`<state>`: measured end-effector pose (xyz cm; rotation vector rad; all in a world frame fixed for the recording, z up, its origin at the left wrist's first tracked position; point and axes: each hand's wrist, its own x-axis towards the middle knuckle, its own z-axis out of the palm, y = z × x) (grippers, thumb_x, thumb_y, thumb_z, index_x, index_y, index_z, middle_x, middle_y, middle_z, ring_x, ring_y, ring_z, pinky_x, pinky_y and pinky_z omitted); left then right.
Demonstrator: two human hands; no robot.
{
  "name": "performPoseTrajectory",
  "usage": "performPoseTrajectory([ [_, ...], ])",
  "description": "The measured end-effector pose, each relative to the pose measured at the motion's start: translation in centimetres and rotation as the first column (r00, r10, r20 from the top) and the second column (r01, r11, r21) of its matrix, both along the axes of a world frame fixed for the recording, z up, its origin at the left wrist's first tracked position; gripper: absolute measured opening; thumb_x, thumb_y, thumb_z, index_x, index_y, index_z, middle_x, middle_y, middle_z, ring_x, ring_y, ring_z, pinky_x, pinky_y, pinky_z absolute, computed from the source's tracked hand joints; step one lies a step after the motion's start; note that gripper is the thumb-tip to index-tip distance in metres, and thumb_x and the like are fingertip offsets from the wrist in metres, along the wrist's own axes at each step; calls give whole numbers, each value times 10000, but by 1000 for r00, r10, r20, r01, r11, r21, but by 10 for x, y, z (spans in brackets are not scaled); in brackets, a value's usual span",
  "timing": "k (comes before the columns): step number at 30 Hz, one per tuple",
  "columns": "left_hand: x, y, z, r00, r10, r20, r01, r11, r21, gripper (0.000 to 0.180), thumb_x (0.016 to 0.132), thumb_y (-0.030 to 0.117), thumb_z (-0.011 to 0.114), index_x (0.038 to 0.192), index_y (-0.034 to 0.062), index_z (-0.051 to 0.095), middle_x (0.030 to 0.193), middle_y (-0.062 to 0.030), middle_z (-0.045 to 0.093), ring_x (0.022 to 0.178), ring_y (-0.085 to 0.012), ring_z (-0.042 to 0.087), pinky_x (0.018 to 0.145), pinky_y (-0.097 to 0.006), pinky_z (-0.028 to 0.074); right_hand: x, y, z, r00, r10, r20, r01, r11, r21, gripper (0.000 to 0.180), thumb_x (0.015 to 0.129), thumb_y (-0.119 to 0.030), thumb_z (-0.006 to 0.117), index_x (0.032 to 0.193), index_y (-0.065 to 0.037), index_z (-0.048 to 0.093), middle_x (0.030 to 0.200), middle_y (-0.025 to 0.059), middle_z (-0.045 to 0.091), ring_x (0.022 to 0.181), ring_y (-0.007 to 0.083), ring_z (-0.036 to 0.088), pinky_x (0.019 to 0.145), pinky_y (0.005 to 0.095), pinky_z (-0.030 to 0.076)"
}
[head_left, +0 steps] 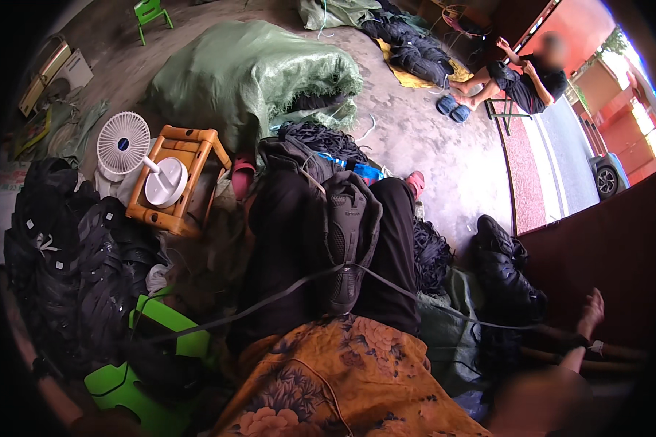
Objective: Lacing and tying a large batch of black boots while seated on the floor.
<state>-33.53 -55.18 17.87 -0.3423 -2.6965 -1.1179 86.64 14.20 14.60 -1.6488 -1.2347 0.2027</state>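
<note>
orange flowered cloth [342, 386] over the lap lies closest, between the two arms.

far left, only a strip of the left forearm [55, 399] shows at the dark rim. the left hand itself is lost in shadow, so i cannot tell how open it is or what it has hold of. just beside that arm sits a green plastic stool [124, 390], and beyond it a heap of black shoe pieces [73, 269]. farther out from that arm stand a white fan [124, 142] and an orange stool [186, 175].

midway between the hands, a dark grey shoe upper [346, 240] rests on the black-trousered knee. a grey cord [284, 291] crosses it low down and runs out taut toward each hand.

the right hand [589, 312] is drawn well out to the right, fingers lying close together, with a band at the wrist. the cord's right end heads toward it, but whether the hand grips the cord cannot be told. between that hand and the knee lie more black shoes [506, 273]. far beyond are a green covered bundle [248, 73] and a seated person [525, 76].

as a judgement: one upper is mid-work, the cord through it and under pull. nothing shows it tied off. with heaps on both sides, much looks left, though which heap is finished cannot be told.
</note>
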Motion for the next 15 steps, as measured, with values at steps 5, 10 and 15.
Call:
performPoseTrajectory([
  [5,222,315,-40,780,-566,266,519,823,231,159,844,99,559,973,50,636,812,27,566,578,-47,460,499,-217,365,-320,-17,-49,809,556,191,-521,828,-207,155,928,-111,589,934,11,685,907,81,688,849,164,641,785,281,508],
  [10,359,442,-128,418,-892,172,804,452,387,125,838,26,646,963,19,647,779,-95,687,727,-139,668,657,-264,513,-520,-85,-90,504,817,-280,-848,407,-339,251,890,28,559,1104,-20,680,806,30,664,716,73,602,605,216,488],
  [15,419,484,-154,341,-911,231,821,408,398,131,833,25,682,917,1,584,710,-78,646,643,-92,607,585,-258,487,-565,-110,-112,473,790,-390,-866,334,-372,204,870,-29,614,1063,5,673,879,100,714,682,122,666,612,237,523],
])
